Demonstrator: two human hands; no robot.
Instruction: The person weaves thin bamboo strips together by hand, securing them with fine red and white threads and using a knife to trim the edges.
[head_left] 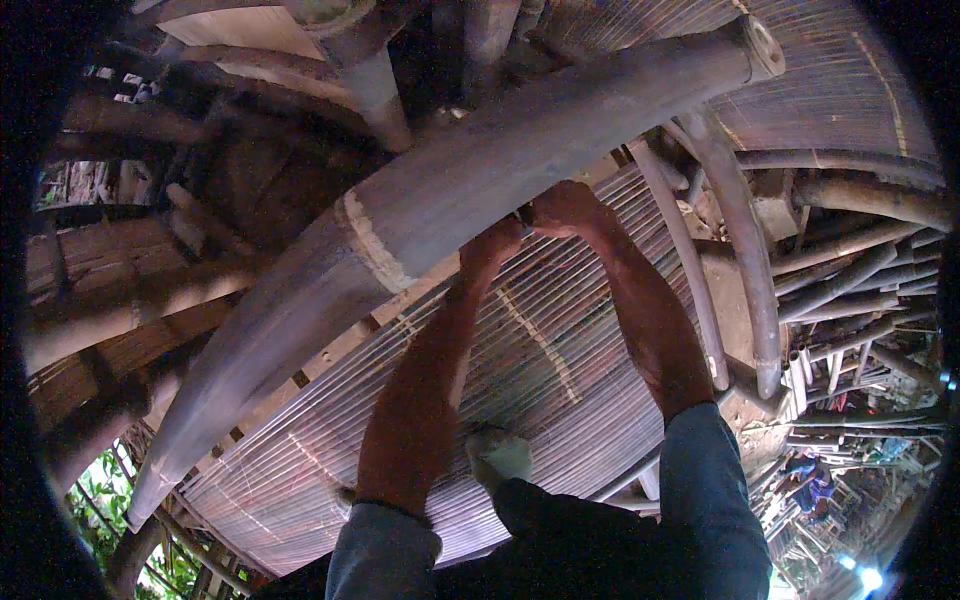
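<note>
A thick bamboo pole (500, 150) runs slantwise across the view, from the lower left to the upper right, with a pale ring at one joint. Both arms reach forward to its near lower edge. My left hand (493, 246) is closed there, its fingers mostly turned away from view. Close beside it, my right hand (562, 209) is curled like a fist. A small dark bit shows between the two hands, too little of it to name. Under my arms spreads a slatted bamboo floor (560, 330) of narrow strips.
My foot (498, 455) in a pale covering rests on the slats. Upright bamboo posts (735, 240) stand to the right of the hands. Several stacked poles (860, 255) lie farther right. Dark beams (150, 310) cross the left side, and green leaves (98, 510) show below them.
</note>
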